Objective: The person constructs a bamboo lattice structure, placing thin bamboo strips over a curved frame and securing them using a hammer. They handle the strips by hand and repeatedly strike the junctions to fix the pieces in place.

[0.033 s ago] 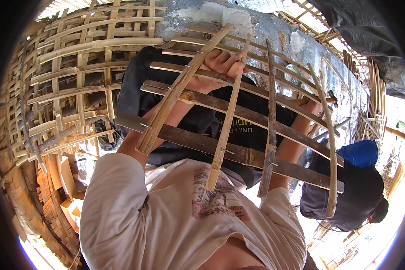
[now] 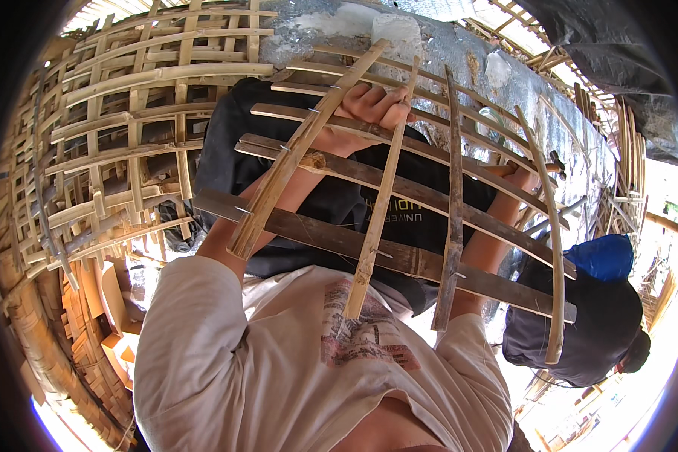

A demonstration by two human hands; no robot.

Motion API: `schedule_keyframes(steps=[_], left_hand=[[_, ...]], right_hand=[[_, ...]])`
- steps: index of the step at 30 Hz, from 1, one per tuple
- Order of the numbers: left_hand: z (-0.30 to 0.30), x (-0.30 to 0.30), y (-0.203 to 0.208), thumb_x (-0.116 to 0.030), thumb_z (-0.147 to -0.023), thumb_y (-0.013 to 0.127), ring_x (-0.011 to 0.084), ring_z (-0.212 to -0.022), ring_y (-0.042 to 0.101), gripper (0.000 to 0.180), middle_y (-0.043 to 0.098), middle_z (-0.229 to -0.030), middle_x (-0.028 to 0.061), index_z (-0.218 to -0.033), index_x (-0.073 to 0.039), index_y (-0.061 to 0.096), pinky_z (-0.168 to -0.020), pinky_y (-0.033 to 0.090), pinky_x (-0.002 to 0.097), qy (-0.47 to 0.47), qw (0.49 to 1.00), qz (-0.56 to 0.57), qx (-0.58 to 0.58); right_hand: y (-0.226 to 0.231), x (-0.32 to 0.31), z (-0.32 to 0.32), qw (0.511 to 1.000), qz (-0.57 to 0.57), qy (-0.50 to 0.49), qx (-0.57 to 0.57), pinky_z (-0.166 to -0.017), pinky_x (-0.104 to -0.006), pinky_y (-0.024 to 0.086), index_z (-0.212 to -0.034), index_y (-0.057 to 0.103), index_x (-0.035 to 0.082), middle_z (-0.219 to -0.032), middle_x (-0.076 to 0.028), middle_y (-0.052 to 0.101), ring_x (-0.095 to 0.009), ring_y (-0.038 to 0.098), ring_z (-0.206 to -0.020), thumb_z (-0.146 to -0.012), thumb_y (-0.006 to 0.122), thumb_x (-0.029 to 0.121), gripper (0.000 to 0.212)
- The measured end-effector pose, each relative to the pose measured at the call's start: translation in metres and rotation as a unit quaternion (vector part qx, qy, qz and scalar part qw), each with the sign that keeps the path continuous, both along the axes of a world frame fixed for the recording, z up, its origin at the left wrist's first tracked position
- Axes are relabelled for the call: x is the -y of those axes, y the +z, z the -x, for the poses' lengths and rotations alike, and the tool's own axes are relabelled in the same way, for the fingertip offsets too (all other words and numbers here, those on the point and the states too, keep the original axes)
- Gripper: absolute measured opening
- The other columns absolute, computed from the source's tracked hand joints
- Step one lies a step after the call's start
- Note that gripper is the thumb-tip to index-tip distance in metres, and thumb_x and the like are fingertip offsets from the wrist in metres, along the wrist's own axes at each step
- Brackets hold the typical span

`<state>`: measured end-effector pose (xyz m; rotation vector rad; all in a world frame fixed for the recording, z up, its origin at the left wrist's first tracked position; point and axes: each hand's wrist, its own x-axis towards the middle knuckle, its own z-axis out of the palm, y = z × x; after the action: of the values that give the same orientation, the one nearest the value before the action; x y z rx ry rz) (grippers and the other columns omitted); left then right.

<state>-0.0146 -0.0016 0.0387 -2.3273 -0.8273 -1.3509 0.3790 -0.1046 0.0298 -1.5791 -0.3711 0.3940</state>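
A bamboo lattice panel (image 2: 380, 181) of crossed split slats lies over my lap, with short pieces of metal wire or nail showing at several crossings. My left hand (image 2: 369, 109) reaches under the nearer slats and has its fingers curled round a slat near the far side. On the right, my right hand (image 2: 523, 179) is partly covered by the panel; its fingers close round the handle of a hammer (image 2: 556, 161), whose dark head sticks out past the panel's right edge. Dark clothing (image 2: 241, 128) on my legs shows between the slats.
More bamboo lattice panels (image 2: 128, 117) are stacked at left. Beyond my knees runs a silvery sheet (image 2: 535, 98) with clear plastic bags on it. A dark-clothed person (image 2: 580, 324) is close by at right, near a blue bag (image 2: 601, 256). A woven basket-like wall (image 2: 49, 346) curves at lower left.
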Motion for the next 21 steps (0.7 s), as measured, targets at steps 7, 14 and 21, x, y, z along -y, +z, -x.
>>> schedule_keyframes(steps=[7, 14, 21], left_hand=[[0.001, 0.002, 0.008, -0.02, -0.085, 0.076, 0.0221, -0.076, 0.072, 0.035, 0.071, -0.102, 0.0115, -0.098, -0.009, 0.045, -0.061, 0.056, 0.0312, -0.006, 1.0, -0.004, -0.017], [0.011, 0.001, 0.014, -0.021, -0.084, 0.076, 0.0228, -0.078, 0.072, 0.039, 0.07, -0.103, 0.0103, -0.107, -0.007, 0.048, -0.064, 0.056, 0.0326, -0.018, 0.999, 0.007, -0.041], [0.018, 0.009, 0.017, -0.03, -0.088, 0.07, 0.0223, -0.076, 0.069, 0.032, 0.073, -0.104, 0.0101, -0.105, -0.011, 0.051, -0.064, 0.055, 0.0344, -0.032, 0.996, 0.04, -0.07]], right_hand=[[0.001, 0.002, 0.0, 1.0, -0.004, -0.004, -0.003, -0.056, -0.0458, 0.052, -0.085, 0.071, 0.004, -0.074, -0.016, 0.065, -0.027, 0.064, -0.063, -0.092, 0.064, 0.03, 0.028], [0.001, 0.001, -0.002, 1.0, -0.02, -0.01, -0.017, -0.056, -0.046, 0.052, -0.085, 0.072, 0.004, -0.074, -0.016, 0.065, -0.027, 0.064, -0.063, -0.091, 0.064, 0.029, 0.027], [-0.01, 0.032, -0.082, 0.661, 0.485, -0.012, 0.573, -0.057, -0.0462, 0.052, -0.084, 0.072, 0.004, -0.074, -0.016, 0.065, -0.028, 0.064, -0.064, -0.091, 0.065, 0.029, 0.027]])
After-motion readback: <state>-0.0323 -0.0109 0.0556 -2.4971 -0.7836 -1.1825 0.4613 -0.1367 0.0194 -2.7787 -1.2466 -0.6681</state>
